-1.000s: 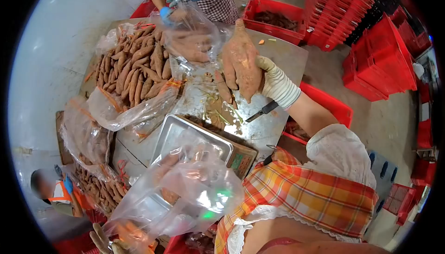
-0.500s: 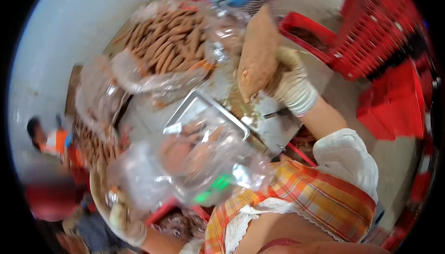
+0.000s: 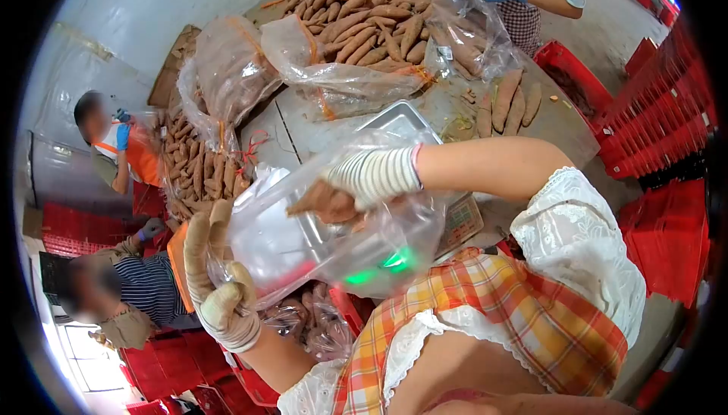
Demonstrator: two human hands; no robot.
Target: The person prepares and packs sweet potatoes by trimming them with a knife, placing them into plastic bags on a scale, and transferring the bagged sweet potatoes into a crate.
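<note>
My right hand [image 3: 371, 176], in a striped white glove, reaches inside a clear plastic bag [image 3: 280, 252]. Its fingers are wrapped round a brown sweet potato [image 3: 322, 201]. At the bag's left edge, my gloved left hand [image 3: 224, 286] pinches the film by the thumb while other fingers stick up. Below the bag lies a metal tray [image 3: 402, 117], partly covered by my right arm. It rests on a scale [image 3: 461, 222], whose green digits glow blurred through the plastic.
Loose sweet potatoes [image 3: 364, 25] are heaped on the table, with several more [image 3: 508, 104] at the right. Bagged ones fill a red crate [image 3: 349, 310] below. Co-workers stand across the table and to the left. Red crates [image 3: 660, 119] are stacked at right.
My right hand has brought a sweet potato from the upper right down into the bag. My left hand has moved up and right. The sweet potatoes that were in the bag no longer show clearly.
</note>
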